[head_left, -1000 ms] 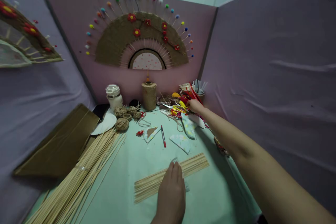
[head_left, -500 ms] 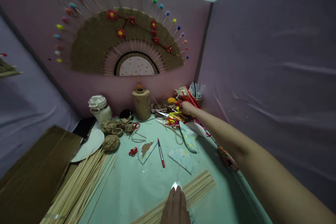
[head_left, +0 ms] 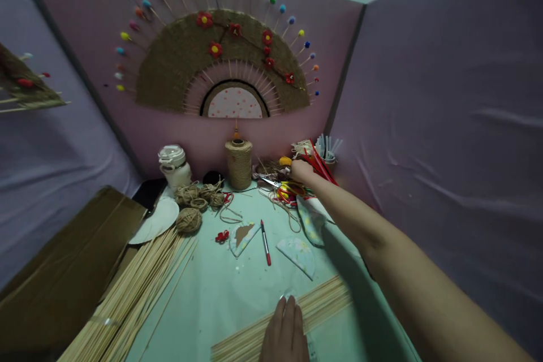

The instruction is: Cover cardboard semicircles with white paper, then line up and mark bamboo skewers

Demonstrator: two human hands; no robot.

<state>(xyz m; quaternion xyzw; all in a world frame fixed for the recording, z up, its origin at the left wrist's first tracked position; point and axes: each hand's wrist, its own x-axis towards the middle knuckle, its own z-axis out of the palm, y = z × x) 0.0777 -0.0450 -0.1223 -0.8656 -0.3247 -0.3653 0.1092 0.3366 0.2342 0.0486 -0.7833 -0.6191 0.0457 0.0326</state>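
Observation:
My left hand lies flat, fingers stretched out, across a row of thin bamboo sticks at the front of the table. Under it shows a clear plastic strip, mostly covered by the hand. My right hand reaches into the pile at the back right, its fingers curled and partly hidden; I cannot make out what they grip. Beside it are yellow-handled scissors, a yellow-orange piece and red strips. Below the right forearm is a patterned cloth piece.
A red pen, two half-round cloth pieces, including one on the right, and a red flower lie mid-table. Twine balls, a twine spool and a white jar stand behind. Long sticks and cardboard fill the left.
The view has turned slightly left. My right hand stays at the back pile, its fingers now more curled and hidden. My left hand remains on the sticks.

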